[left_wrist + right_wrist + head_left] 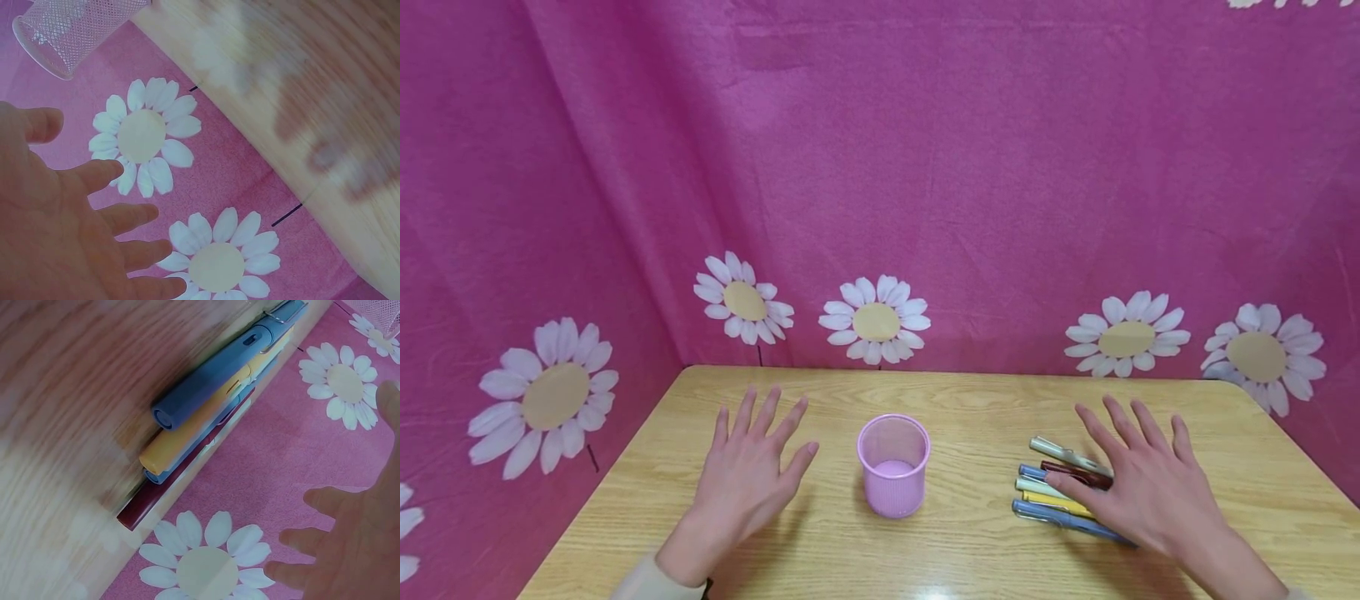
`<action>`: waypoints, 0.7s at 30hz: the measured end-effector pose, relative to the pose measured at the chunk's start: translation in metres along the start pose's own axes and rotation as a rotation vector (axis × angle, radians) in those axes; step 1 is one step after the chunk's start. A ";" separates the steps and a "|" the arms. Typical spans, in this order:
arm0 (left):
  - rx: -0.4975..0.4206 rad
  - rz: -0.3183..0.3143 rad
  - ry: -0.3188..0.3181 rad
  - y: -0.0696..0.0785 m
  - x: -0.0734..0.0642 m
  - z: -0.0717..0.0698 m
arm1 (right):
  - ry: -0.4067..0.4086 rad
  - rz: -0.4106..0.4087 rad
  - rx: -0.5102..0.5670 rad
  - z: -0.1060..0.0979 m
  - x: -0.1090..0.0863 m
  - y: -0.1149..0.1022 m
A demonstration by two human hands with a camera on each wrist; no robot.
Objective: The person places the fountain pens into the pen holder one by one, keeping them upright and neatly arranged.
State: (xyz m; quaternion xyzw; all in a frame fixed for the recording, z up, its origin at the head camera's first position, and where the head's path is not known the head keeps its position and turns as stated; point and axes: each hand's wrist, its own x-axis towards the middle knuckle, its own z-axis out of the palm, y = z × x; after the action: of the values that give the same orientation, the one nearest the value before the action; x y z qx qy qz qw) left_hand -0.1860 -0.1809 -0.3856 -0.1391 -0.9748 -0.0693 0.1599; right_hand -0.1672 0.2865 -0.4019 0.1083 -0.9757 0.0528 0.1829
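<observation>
A pink mesh pen cup (895, 492) stands upright in the middle of the wooden table, with nothing inside it. To its left, my left hand (748, 475) is spread palm down over the table, fingers straight, holding nothing. On the right, my right hand (1157, 492) hovers with fingers spread over a row of several clip pens, hiding their right ends. Among them are a blue pen (1060, 517), a yellow pen (1052, 502) and a dark red pen (1075, 473). The right wrist view shows the blue pen (219, 375) apart from my fingers (303, 540).
The wooden table (970, 550) ends at the back against a magenta cloth (970, 183) printed with large white daisies. The same cloth hangs along the left side and at the right.
</observation>
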 end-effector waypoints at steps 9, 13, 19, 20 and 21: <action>0.001 0.006 -0.004 0.004 -0.004 0.001 | 0.025 -0.022 -0.004 0.000 -0.009 -0.003; -0.003 0.011 -0.001 0.006 -0.005 0.000 | 0.006 -0.013 0.003 0.000 -0.012 -0.005; -0.015 0.031 0.005 0.008 -0.007 -0.002 | -0.036 -0.005 0.008 0.000 -0.016 -0.009; -0.019 0.034 0.007 0.009 -0.008 -0.002 | -0.039 -0.005 0.012 0.000 -0.017 -0.010; -0.024 0.039 0.011 0.009 -0.008 -0.002 | -0.039 -0.006 0.015 0.001 -0.018 -0.011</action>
State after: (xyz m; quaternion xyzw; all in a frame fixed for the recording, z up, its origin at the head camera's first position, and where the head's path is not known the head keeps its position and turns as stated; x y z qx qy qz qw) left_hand -0.1754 -0.1748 -0.3857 -0.1596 -0.9701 -0.0786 0.1651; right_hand -0.1486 0.2788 -0.4083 0.1136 -0.9784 0.0573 0.1630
